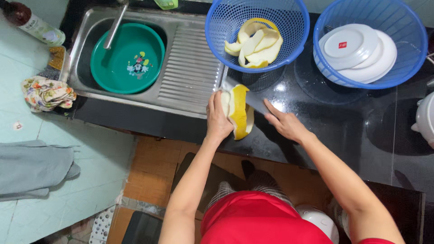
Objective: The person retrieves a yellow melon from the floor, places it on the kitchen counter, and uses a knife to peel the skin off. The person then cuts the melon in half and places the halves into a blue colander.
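Left hand point(218, 118) grips a half-peeled pomelo point(238, 110); right hand point(284, 123) holds a knife point(246, 97); peels point(254, 44) fill the far basket point(217, 36).

The bottle point(31, 22) at ten o'clock is cut off. The white pot point(425, 118) at three o'clock runs off the edge. The knife point(244, 97) is partly hidden behind the pomelo peel point(238, 110).

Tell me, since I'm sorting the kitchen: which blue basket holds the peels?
The left blue basket, beside the sink; the right blue basket holds white plates instead.

You've got a thick yellow pomelo peel point(238, 110) with white pith standing upright on the black counter, knife blade point(246, 97) against it.
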